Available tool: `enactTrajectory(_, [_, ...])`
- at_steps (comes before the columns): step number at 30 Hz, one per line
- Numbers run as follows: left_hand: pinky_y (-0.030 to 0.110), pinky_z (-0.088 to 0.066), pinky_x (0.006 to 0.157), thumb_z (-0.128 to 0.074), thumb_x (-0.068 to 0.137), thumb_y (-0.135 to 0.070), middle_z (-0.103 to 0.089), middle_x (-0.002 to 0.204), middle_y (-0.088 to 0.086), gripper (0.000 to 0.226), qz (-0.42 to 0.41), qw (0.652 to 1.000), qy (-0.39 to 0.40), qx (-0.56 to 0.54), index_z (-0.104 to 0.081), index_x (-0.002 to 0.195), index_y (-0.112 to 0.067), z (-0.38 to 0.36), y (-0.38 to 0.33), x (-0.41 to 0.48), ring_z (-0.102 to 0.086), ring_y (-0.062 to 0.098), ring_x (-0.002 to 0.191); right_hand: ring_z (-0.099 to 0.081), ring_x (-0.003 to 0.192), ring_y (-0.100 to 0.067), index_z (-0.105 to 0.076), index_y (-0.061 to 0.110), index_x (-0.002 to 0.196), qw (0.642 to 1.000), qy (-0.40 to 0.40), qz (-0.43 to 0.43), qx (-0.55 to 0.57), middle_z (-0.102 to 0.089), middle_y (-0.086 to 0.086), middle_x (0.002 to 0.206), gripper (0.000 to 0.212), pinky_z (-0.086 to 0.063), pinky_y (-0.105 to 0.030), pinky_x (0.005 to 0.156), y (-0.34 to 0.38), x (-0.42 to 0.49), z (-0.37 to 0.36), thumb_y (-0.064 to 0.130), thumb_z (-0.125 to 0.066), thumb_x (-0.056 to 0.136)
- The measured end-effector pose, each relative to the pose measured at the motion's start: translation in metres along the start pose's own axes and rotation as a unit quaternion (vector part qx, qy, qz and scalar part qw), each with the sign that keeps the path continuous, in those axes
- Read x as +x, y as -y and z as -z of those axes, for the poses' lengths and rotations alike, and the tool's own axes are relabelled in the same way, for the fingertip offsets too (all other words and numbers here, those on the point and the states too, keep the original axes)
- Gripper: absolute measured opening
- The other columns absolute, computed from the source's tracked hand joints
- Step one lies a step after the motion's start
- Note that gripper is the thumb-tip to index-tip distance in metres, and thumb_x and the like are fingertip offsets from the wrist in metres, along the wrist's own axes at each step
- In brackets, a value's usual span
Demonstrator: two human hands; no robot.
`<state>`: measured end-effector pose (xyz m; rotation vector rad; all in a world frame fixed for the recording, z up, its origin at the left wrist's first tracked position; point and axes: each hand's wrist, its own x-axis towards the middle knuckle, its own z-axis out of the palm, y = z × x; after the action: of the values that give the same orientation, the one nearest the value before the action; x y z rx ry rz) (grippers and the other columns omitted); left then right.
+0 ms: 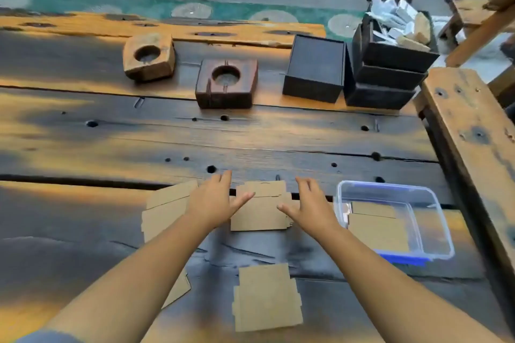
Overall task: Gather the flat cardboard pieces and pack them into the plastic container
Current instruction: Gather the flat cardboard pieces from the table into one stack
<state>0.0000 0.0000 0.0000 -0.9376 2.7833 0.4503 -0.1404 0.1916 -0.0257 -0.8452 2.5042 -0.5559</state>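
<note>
Several flat brown cardboard pieces lie on the dark wooden table [250, 142]. One piece [262, 209] sits between my hands. My left hand [216, 202] hovers open at its left edge and my right hand [309, 205] open at its right edge, fingers spread, holding nothing. Another piece [164, 209] lies left, partly under my left forearm. A third piece [266, 298] lies nearer me, and a fourth [178, 289] peeks from under my left arm. The clear plastic container [434, 203] with a blue base stands at right, with cardboard [376, 228] inside.
Two wooden blocks with round holes [149, 56] [227, 82] stand further back. A black box [315, 68] and stacked black trays [390, 64] filled with white and tan scraps sit at the back right. A wooden bench [471, 131] borders the right edge.
</note>
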Motion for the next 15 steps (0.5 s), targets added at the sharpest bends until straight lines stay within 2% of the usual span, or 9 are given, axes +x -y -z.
enactTrajectory(3, [0.043, -0.051, 0.090, -0.038, 0.084, -0.074, -0.054, 0.137, 0.011, 0.082, 0.063, 0.996, 0.035, -0.047, -0.039, 0.141, -0.015, -0.024, 0.004, 0.006, -0.057, 0.034, 0.119, -0.044, 0.130, -0.027, -0.037, 0.014, 0.141, 0.998, 0.026, -0.056, -0.002, -0.041, -0.009, 0.142, 0.078, -0.043, -0.039, 0.097, -0.009, 0.009, -0.014, 0.056, -0.064, 0.081])
enactTrajectory(5, [0.042, -0.051, 0.085, -0.048, 0.090, -0.057, -0.061, 0.123, 0.017, 0.062, 0.117, 0.984, 0.053, -0.121, -0.044, 0.130, -0.010, -0.041, 0.008, 0.007, -0.059, 0.036, 0.110, -0.050, 0.122, -0.028, -0.045, 0.012, 0.134, 0.995, 0.045, -0.088, -0.003, -0.048, -0.011, 0.134, 0.070, -0.044, -0.037, 0.094, -0.014, 0.014, -0.022, 0.054, -0.065, 0.081])
enactTrajectory(8, [0.040, -0.050, 0.087, -0.057, 0.092, -0.039, -0.064, 0.117, 0.017, 0.049, 0.168, 0.962, 0.060, -0.204, -0.049, 0.126, -0.005, -0.063, 0.011, 0.007, -0.061, 0.035, 0.106, -0.055, 0.113, -0.028, -0.048, 0.012, 0.130, 0.990, 0.057, -0.129, 0.029, -0.054, -0.011, 0.125, 0.067, -0.045, -0.036, 0.085, -0.019, 0.022, -0.031, 0.053, -0.066, 0.081])
enactTrajectory(12, [0.039, -0.050, 0.080, -0.065, 0.087, -0.032, -0.066, 0.104, 0.013, 0.034, 0.212, 0.943, 0.053, -0.250, -0.056, 0.106, -0.006, -0.088, 0.008, 0.005, -0.062, 0.032, 0.096, -0.058, 0.101, -0.025, -0.050, 0.011, 0.121, 0.980, 0.076, -0.174, 0.063, -0.060, -0.006, 0.114, 0.058, -0.049, -0.037, 0.080, -0.025, 0.029, -0.044, 0.050, -0.067, 0.081])
enactTrajectory(15, [0.039, -0.050, 0.078, -0.069, 0.084, -0.032, -0.065, 0.098, 0.011, 0.033, 0.232, 0.935, 0.048, -0.265, -0.057, 0.102, -0.007, -0.098, 0.004, 0.007, -0.062, 0.032, 0.092, -0.059, 0.094, -0.025, -0.050, 0.012, 0.114, 0.976, 0.072, -0.188, 0.081, -0.062, -0.007, 0.106, 0.051, -0.049, -0.037, 0.076, -0.028, 0.033, -0.051, 0.046, -0.068, 0.081])
